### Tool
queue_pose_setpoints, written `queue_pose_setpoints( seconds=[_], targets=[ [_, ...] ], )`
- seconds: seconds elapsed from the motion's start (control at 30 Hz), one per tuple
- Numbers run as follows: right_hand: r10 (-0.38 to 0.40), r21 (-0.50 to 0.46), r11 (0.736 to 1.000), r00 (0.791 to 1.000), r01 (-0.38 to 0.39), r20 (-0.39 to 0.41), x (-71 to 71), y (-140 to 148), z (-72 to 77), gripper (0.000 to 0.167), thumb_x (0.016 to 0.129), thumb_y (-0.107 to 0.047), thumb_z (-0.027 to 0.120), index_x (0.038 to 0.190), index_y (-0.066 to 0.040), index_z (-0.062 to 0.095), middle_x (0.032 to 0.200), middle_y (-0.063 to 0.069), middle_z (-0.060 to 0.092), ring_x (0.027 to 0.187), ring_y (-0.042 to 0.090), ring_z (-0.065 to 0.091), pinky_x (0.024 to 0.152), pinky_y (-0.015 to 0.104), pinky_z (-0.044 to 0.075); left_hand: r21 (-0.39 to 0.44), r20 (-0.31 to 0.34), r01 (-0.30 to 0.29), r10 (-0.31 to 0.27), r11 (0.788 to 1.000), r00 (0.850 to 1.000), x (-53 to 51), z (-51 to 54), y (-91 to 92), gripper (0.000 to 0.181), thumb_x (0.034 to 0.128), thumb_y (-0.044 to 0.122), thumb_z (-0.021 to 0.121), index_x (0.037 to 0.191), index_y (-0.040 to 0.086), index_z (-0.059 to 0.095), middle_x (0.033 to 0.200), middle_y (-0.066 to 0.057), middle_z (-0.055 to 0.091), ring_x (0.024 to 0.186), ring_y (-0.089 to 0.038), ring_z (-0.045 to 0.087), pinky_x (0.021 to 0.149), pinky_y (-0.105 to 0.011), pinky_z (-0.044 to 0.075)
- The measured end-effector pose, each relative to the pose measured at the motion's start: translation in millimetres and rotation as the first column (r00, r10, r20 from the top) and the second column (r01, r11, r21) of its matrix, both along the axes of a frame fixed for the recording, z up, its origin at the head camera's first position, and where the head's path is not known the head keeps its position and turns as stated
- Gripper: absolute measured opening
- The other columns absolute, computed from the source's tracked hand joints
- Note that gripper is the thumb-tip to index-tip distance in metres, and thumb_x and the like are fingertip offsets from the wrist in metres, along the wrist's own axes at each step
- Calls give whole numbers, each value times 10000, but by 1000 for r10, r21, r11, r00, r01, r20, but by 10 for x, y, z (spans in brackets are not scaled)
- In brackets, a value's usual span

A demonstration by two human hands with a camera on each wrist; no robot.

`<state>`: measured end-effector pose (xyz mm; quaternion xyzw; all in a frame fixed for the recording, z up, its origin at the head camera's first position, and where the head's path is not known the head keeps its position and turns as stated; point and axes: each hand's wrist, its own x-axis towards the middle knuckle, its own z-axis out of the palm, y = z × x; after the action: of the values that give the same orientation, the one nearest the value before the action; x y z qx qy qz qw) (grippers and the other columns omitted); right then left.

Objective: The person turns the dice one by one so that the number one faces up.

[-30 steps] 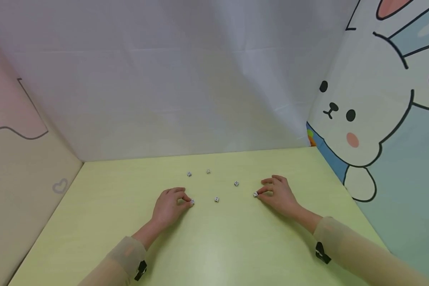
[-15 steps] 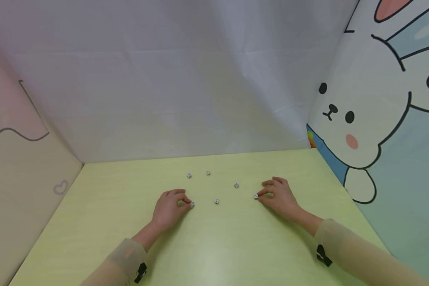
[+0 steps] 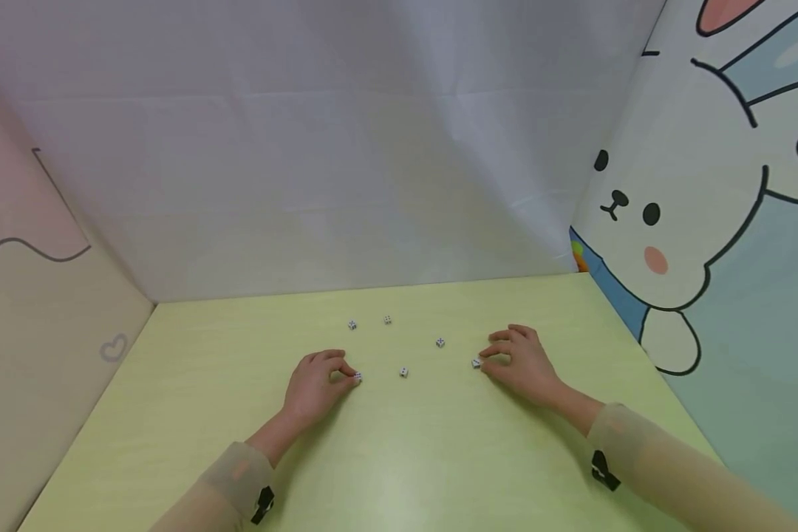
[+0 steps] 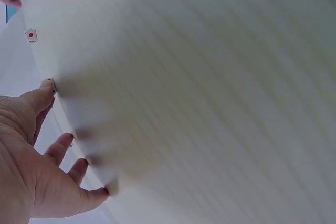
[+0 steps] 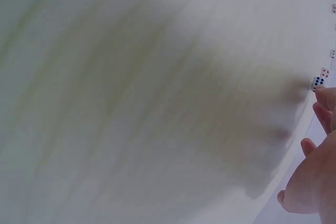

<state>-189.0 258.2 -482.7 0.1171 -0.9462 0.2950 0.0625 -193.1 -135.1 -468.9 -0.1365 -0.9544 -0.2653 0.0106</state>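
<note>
The left hand [image 3: 315, 388] pinches a small white die [image 3: 357, 377] between thumb and index finger at the tabletop. Its other fingers are spread in the left wrist view, with the thumb against the die [image 4: 52, 86]. On the right, the right hand [image 3: 522, 367] holds another white die [image 3: 476, 363] at its thumb and index fingertips. Black pips show on that die [image 5: 317, 83] in the right wrist view. Between the hands lie a die [image 3: 403, 372] and, farther back, another die [image 3: 440, 342].
Two more dice, one on the left [image 3: 352, 325] and one beside it [image 3: 388, 319], lie toward the back of the pale yellow table [image 3: 239, 332]. A white sheet [image 3: 339, 185] rises behind the table, and a rabbit-printed panel [image 3: 705, 244] stands along the right side.
The right hand has shifted very slightly to the right, and the die at its fingertips looks slightly turned. The left hand and the loose dice stay in place.
</note>
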Motion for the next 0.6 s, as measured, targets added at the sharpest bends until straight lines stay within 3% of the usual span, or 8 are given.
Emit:
queue_pose_setpoints(
  seconds=[0.3, 0.6],
  targets=[
    [40, 119, 992, 998, -35, -45, -108, 27, 161, 224, 864, -235, 832, 1055, -119, 815, 1295, 171, 650, 1355, 471, 382, 1106, 657, 303, 10, 0, -9, 9, 1000, 1000, -58, -62, -44, 78, 911, 275, 799, 870, 219, 763, 1384, -112, 627, 1323, -426, 490, 1102, -583, 383],
    [83, 230, 971, 992, -59, -95, -98, 3, 213, 249, 838, -271, 856, 1049, -143, 818, 1267, 141, 667, 1339, 461, 424, 1063, 675, 367, 20, 0, -6, 6, 1000, 1000, -43, -91, -35, 69, 907, 267, 801, 864, 233, 760, 1374, -107, 633, 1317, -428, 495, 1093, -579, 394]
  ],
)
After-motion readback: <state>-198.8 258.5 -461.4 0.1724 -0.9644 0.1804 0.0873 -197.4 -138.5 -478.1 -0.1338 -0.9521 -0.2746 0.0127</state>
